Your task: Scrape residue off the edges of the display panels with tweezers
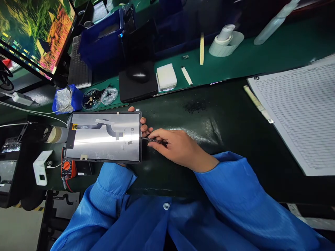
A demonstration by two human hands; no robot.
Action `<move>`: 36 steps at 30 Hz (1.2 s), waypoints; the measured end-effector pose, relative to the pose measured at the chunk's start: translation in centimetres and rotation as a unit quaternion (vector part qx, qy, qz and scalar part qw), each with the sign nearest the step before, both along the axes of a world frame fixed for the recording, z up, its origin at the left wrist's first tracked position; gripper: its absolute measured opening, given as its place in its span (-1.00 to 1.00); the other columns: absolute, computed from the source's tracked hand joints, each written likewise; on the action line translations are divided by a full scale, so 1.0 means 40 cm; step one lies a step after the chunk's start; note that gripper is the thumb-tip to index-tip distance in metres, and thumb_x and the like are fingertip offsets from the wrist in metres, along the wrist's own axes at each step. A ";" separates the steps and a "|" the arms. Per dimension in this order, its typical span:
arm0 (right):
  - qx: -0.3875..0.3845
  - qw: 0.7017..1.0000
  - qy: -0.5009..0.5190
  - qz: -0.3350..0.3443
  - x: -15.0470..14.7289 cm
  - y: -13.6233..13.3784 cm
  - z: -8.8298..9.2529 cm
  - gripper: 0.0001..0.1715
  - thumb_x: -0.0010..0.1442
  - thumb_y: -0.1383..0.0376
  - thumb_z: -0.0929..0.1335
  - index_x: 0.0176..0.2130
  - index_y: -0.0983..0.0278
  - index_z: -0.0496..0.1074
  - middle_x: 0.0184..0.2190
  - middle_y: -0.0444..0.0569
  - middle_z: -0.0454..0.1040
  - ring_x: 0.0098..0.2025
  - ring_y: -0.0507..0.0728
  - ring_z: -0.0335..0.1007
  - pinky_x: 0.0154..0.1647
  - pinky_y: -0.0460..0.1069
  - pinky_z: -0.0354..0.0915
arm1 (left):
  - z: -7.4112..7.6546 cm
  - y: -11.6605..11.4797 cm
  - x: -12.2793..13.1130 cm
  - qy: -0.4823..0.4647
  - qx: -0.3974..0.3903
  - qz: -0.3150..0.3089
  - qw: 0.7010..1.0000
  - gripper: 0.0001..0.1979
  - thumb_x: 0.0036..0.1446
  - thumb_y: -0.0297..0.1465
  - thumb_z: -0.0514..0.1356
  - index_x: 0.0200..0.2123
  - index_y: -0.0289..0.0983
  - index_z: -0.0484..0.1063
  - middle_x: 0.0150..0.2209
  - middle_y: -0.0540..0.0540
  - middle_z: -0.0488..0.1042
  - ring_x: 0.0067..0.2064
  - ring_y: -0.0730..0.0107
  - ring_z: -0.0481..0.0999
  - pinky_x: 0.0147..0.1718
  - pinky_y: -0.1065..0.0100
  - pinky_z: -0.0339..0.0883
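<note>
**Q:** Where is the tablet display panel [104, 137], and how does it handle?

**A:** It lies flat over the bench [167, 177], its right edge held by the left hand [143, 122]. It appears thin, stiff and fragile: hold by the edges only. The right hand [180, 148] pinches a slim pick [157, 141] at that edge.

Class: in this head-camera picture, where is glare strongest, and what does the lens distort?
Head view: a bright band of glare crosses the silver-backed display panel, a paler sheen lies on the dark green mat, and the wide lens bends the monitor.
</note>
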State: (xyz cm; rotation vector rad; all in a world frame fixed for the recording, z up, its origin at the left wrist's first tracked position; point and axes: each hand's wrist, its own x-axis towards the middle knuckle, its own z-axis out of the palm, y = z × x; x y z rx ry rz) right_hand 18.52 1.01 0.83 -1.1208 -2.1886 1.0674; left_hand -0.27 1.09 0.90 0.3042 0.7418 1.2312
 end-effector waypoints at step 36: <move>0.034 0.999 -0.003 0.007 0.000 -0.006 -0.008 -0.77 0.31 0.23 0.33 -0.07 0.16 0.53 -0.33 -0.13 0.61 -0.31 0.10 0.51 -0.32 -0.04 0.28 | -0.011 0.012 -0.011 0.017 0.004 -0.010 1.000 -0.36 0.14 0.07 0.05 0.24 0.00 0.20 -0.27 -0.08 0.36 -0.38 0.35 0.41 0.06 -0.08 0.29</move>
